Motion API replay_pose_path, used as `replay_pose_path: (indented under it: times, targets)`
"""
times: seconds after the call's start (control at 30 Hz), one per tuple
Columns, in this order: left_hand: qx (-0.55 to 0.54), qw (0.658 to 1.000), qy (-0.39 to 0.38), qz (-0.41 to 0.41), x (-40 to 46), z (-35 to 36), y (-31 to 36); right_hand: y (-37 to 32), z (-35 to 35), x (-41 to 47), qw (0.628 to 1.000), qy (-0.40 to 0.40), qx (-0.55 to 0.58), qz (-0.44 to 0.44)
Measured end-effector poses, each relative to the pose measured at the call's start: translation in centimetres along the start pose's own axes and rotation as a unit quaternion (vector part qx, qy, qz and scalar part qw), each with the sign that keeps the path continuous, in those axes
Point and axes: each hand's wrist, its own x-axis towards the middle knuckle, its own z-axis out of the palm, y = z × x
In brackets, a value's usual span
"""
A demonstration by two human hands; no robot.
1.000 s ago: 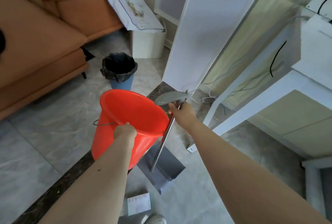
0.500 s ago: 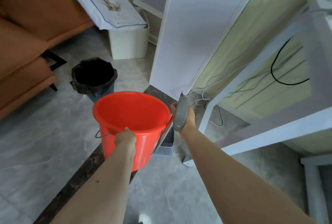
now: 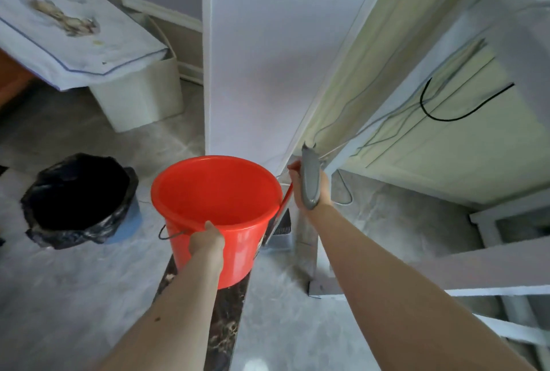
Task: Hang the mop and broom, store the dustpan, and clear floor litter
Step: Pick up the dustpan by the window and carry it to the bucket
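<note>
Both arms extended forward, left hand (image 3: 206, 242) and right hand (image 3: 309, 189) apparently clenched, each gripping.

Bin (image 3: 80, 201) left, desk leg (image 3: 308, 239) right.

bin (image 3: 80, 201) left of bucket (image 3: 217, 207) | dustpan (image 3: 281, 232) right, seemingly behind
</note>
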Motion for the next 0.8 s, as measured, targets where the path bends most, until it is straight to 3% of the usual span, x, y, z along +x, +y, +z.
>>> replay_pose_path:
  times: [0.13, 0.33, 0.57, 0.7, 0.8]
  targets:
    - [0.004, 1.000, -0.011, 0.022, 2.6, 1.9, 1.9, -0.1, 0.1, 4.1, 0.979, 0.051, -0.134, -0.143]
    - [0.009, 0.999, -0.011, 0.034, 5.7, 4.3, 4.1, -0.4, 1.7, 7.9, 0.975, 0.126, -0.079, -0.162]
    - [0.015, 0.999, -0.005, 0.043, 7.2, 5.5, 5.5, -0.8, 3.5, 8.8, 0.981, 0.186, -0.044, -0.042]
    - [0.019, 0.999, -0.008, 0.040, 7.4, 5.3, 5.8, -0.3, 4.2, 7.5, 0.972, 0.181, -0.147, 0.019]
    - [0.014, 0.999, -0.011, 0.042, 7.5, 4.7, 6.0, 1.9, 5.0, 6.7, 0.967, 0.190, -0.139, 0.094]
